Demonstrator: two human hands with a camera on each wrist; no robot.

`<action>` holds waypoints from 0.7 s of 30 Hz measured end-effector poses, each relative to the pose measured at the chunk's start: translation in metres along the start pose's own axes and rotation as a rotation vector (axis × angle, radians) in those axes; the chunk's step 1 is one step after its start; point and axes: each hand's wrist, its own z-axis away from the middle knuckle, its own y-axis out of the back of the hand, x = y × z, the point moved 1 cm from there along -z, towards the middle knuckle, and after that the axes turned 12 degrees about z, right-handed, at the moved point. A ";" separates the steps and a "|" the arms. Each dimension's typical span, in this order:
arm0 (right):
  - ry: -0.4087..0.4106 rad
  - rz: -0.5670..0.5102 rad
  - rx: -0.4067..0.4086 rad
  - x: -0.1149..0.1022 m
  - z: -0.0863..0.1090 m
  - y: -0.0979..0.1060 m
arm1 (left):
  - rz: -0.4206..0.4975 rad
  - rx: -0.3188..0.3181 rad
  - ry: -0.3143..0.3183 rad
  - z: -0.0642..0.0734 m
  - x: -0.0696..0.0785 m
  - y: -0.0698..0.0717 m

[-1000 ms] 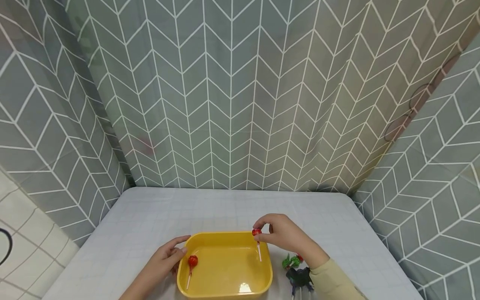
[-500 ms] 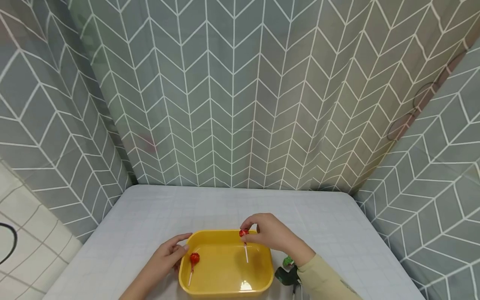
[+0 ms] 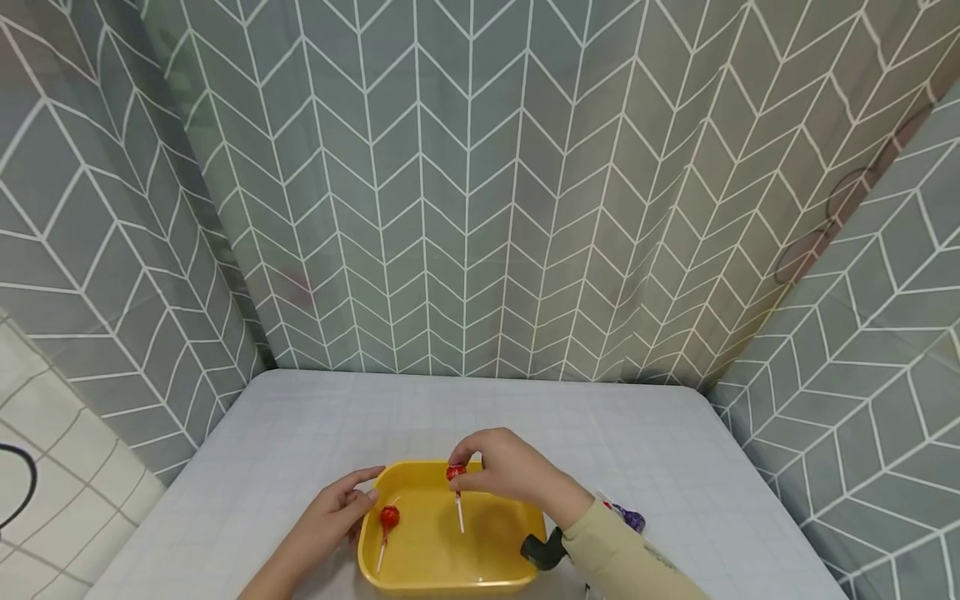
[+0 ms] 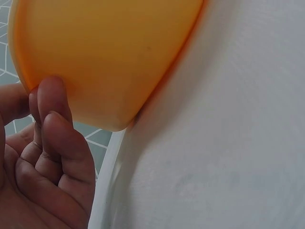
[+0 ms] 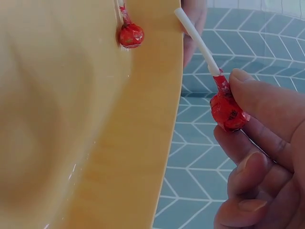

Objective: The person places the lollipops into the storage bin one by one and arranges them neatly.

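My right hand point(image 3: 502, 468) pinches a red-wrapped lollipop point(image 3: 456, 472) by its candy head over the yellow tray point(image 3: 480, 554). Its white stick points down in the head view. Seen from the right wrist, thumb and fingers grip the red wrapper point(image 5: 231, 112) just outside the tray's rim line. Another red lollipop point(image 3: 388, 517) lies inside the tray along the left wall, stick toward the front. My left hand point(image 3: 333, 514) holds the tray's left rim, thumb on top; in the left wrist view its curled fingers point(image 4: 57, 95) press the outer wall.
A purple lollipop point(image 3: 633, 521) lies on the white table point(image 3: 315, 425) right of the tray, partly behind the right sleeve point(image 3: 626, 554). A dark wrist-worn device point(image 3: 543, 550) overlaps the tray's right edge. Patterned grey curtains point(image 3: 465, 192) surround the table.
My right hand has carried the red lollipop leftward, from the tray's right rim to over its middle. The sleeve now covers the green lollipops and uncovers a purple one. The left hand stays put.
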 end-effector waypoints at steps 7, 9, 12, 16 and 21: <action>0.040 0.038 -0.002 -0.007 -0.007 -0.003 | -0.005 -0.017 -0.015 0.001 0.000 0.002; 0.048 0.051 -0.009 -0.010 -0.010 -0.004 | -0.002 -0.018 -0.015 0.001 -0.001 0.002; 0.056 0.069 -0.017 -0.013 -0.014 -0.005 | 0.007 -0.016 -0.010 0.001 -0.001 0.002; 0.066 0.089 -0.021 -0.019 -0.017 -0.007 | 0.005 -0.007 -0.004 0.000 -0.001 0.001; 0.073 0.082 -0.027 -0.024 -0.023 -0.011 | -0.005 -0.002 -0.007 0.001 -0.001 0.001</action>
